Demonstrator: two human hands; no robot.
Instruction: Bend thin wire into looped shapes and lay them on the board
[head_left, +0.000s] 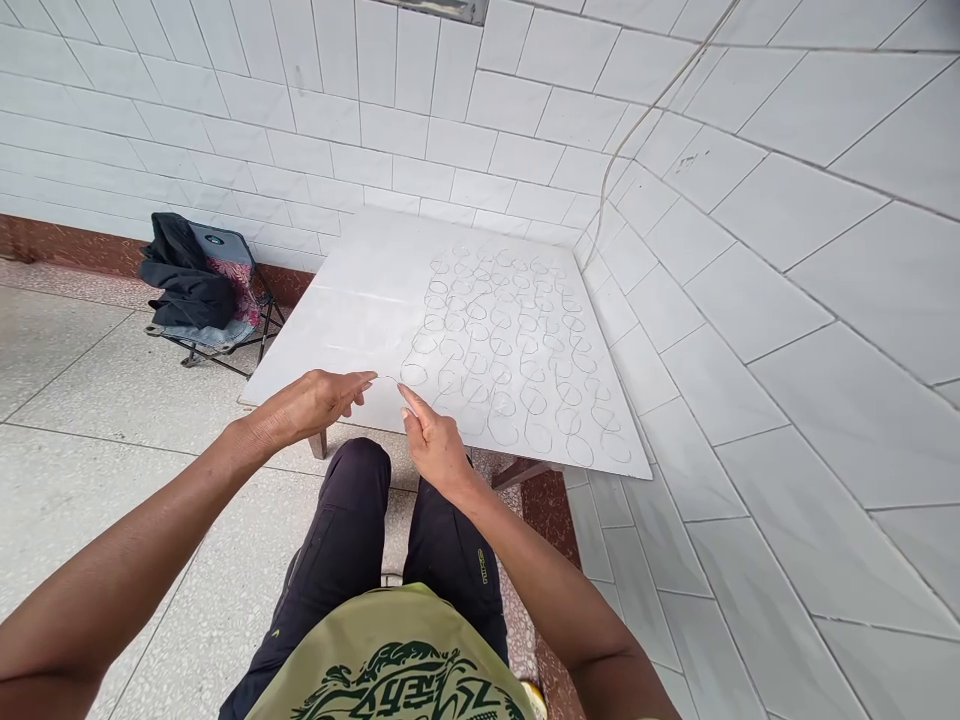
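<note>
A white board (pixel 360 330) lies on a low table in front of my knees. Rows of thin dark rings (pixel 502 403) cover its right and middle part; whether they are loose loops or drawn lines I cannot tell. Over the near edge, my left hand (pixel 334 393) points right, index finger straight and the other fingers curled. My right hand (pixel 435 435) faces it from the other side, index finger raised and thumb beside it. Between the two fingertips runs a faint thin strand (pixel 387 377), which both hands seem to grip.
White tiled walls (pixel 442 140) border the table at the back and right. A cable (pixel 622 140) hangs down the corner. To the left, a folding chair (pixel 225 335) carries dark clothing (pixel 187 280). My knees (pixel 356 475) are close to the table's front edge.
</note>
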